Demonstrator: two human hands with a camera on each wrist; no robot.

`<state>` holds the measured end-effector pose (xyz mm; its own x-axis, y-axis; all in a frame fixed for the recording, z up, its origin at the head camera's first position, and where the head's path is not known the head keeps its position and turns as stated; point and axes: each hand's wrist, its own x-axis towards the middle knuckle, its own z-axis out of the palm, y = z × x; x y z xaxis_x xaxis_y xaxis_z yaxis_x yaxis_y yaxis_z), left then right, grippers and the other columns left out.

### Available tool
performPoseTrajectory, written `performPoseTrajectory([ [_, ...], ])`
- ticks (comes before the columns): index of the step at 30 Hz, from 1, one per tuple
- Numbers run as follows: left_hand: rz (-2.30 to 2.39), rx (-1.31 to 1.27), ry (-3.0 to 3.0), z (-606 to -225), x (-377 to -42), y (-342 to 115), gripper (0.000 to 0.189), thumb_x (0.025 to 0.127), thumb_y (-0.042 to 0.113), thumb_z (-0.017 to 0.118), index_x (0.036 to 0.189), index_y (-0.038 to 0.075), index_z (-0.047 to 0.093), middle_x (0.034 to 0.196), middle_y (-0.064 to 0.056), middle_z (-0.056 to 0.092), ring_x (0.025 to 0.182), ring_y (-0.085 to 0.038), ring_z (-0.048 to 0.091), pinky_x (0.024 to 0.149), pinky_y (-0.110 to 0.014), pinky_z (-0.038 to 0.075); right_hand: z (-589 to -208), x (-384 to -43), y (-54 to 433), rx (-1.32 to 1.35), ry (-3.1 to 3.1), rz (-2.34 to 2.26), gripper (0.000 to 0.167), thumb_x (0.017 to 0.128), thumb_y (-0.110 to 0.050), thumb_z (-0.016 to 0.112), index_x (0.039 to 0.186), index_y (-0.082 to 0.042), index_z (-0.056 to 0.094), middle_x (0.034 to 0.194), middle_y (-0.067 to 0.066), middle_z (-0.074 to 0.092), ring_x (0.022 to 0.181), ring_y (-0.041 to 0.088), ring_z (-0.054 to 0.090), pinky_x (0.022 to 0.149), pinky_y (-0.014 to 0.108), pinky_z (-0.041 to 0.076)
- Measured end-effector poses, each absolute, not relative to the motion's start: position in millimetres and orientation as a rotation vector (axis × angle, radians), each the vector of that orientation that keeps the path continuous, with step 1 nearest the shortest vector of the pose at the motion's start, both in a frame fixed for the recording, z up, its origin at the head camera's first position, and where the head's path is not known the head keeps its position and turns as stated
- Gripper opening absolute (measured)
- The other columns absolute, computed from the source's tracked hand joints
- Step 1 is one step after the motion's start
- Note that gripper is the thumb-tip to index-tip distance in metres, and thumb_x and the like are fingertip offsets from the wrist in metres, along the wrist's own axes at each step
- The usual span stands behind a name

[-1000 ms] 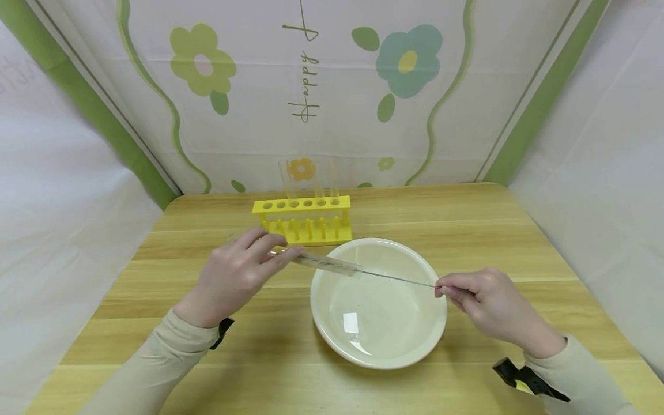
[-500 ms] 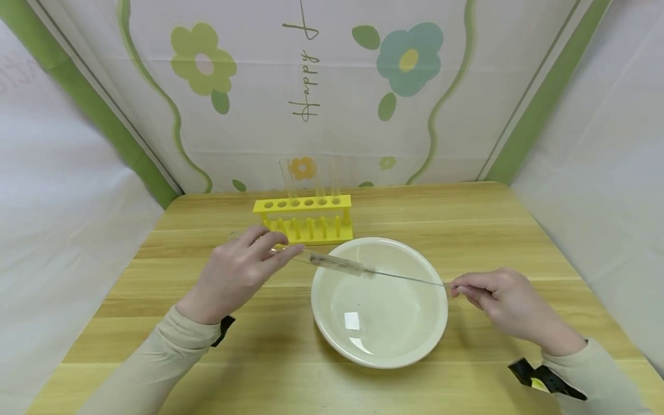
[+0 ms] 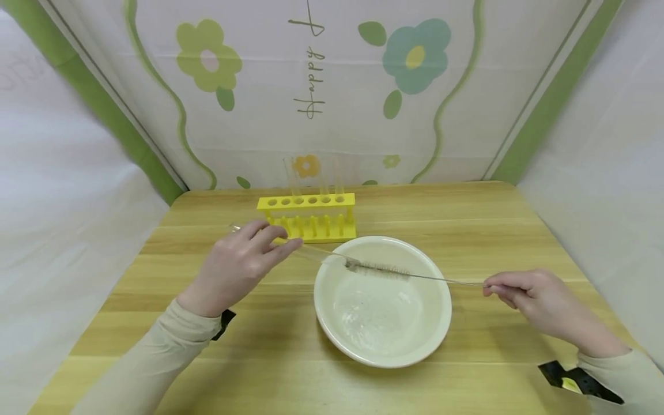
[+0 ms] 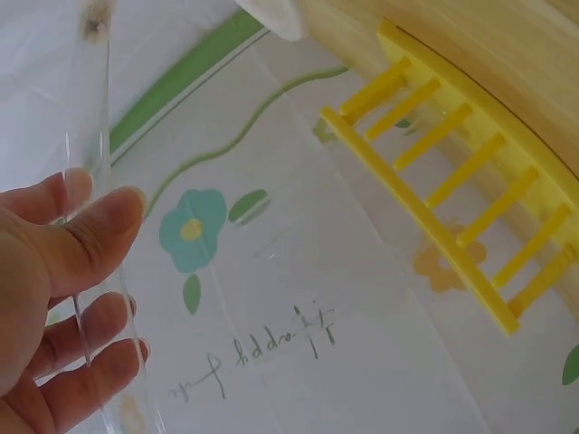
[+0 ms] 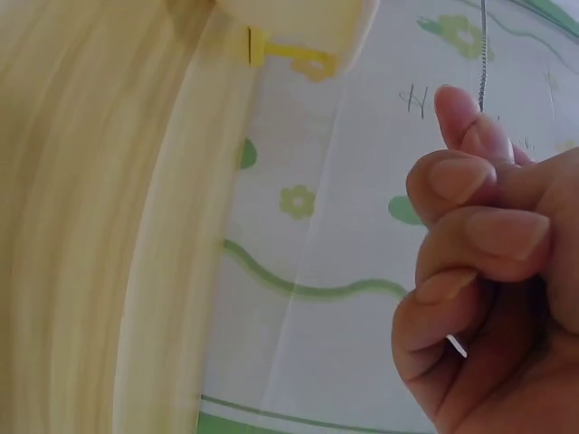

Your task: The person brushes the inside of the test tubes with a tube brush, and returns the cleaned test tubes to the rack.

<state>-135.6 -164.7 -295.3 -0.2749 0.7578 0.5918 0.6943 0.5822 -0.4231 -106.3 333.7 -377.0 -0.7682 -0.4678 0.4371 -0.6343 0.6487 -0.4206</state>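
My left hand [image 3: 241, 262] holds a clear glass test tube [image 4: 88, 117] between thumb and fingers, its mouth tilted down to the right over the white basin [image 3: 323, 323]. My right hand [image 3: 536, 302] pinches the thin twisted-wire handle [image 5: 483, 68] of a test tube brush [image 3: 381, 270], the other fingers curled in. The bristles stretch above the basin in line with the tube. They look mostly outside the tube, near its mouth; the exact edge of the clear glass is hard to make out. In the left wrist view a dark bristle tip [image 4: 93, 27] shows at the tube's far end.
Behind the basin stands a yellow test tube rack [image 3: 306, 203] with several holes and pegs; clear test tubes [image 3: 291, 176] stand in it. Water appears to lie in the basin. A printed cloth [image 3: 337, 132] backs the wooden table [image 3: 467, 230], with white side walls.
My right hand has moved right, drawing the brush outward along the tube, and more bristles now show over the basin. The left hand with the tube has stayed nearly in place.
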Motion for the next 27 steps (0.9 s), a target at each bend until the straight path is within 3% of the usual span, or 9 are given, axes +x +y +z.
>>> performPoseTrajectory([
  [5,0.113,-1.130,-1.999,-288,-139,-169,0.028,0.080,-0.006,0.076,0.104,0.009,0.077,0.092,-0.013,0.067,0.085,-0.034,0.063,0.059,-0.040,0.058,-376,-106,358,0.805,-2.601,0.684,0.034,0.074,0.022,0.070,0.093,-0.007,0.075,0.086,-0.018,0.070,0.069,-0.007,0.057,0.046,0.013,0.036],
  [9,0.212,-1.217,-1.981,-287,-139,-163,0.025,0.085,-0.006,0.072,0.105,0.008,0.076,0.094,-0.013,0.066,0.086,-0.034,0.061,0.068,-0.039,0.059,-373,-105,369,0.780,-2.616,0.640,0.030,0.078,0.020,0.069,0.094,-0.006,0.075,0.088,-0.021,0.068,0.066,-0.006,0.055,0.047,0.013,0.035],
  [14,0.492,-1.339,-1.867,-291,-134,-145,0.034,0.098,-0.009,0.047,0.103,0.009,0.075,0.094,-0.009,0.062,0.091,-0.031,0.058,0.091,-0.042,0.054,-369,-105,361,0.818,-2.535,0.480,0.029,0.075,0.012,0.076,0.093,-0.010,0.076,0.086,-0.014,0.072,0.074,-0.001,0.066,0.052,0.009,0.039],
  [18,0.612,-1.380,-1.775,-293,-132,-133,0.040,0.102,-0.005,0.037,0.097,0.009,0.074,0.090,-0.007,0.058,0.091,-0.029,0.056,0.097,-0.042,0.050,-366,-103,354,0.836,-2.507,0.441,0.031,0.072,0.012,0.077,0.092,-0.011,0.076,0.083,-0.010,0.073,0.074,0.003,0.068,0.052,0.009,0.039],
  [22,0.624,-1.406,-1.767,-294,-133,-127,0.032,0.101,-0.002,0.043,0.098,0.008,0.074,0.090,-0.008,0.058,0.093,-0.031,0.056,0.100,-0.043,0.048,-363,-101,350,0.843,-2.497,0.416,0.026,0.075,0.008,0.077,0.092,-0.011,0.077,0.083,-0.009,0.073,0.072,0.003,0.068,0.052,0.009,0.039],
  [27,0.408,-1.405,-1.805,-297,-140,-125,0.021,0.085,-0.001,0.074,0.102,0.011,0.077,0.095,-0.007,0.062,0.093,-0.029,0.059,0.099,-0.042,0.050,-362,-96,347,0.846,-2.469,0.411,0.019,0.079,0.004,0.076,0.093,-0.010,0.077,0.083,-0.008,0.074,0.072,0.004,0.068,0.054,0.009,0.042],
])
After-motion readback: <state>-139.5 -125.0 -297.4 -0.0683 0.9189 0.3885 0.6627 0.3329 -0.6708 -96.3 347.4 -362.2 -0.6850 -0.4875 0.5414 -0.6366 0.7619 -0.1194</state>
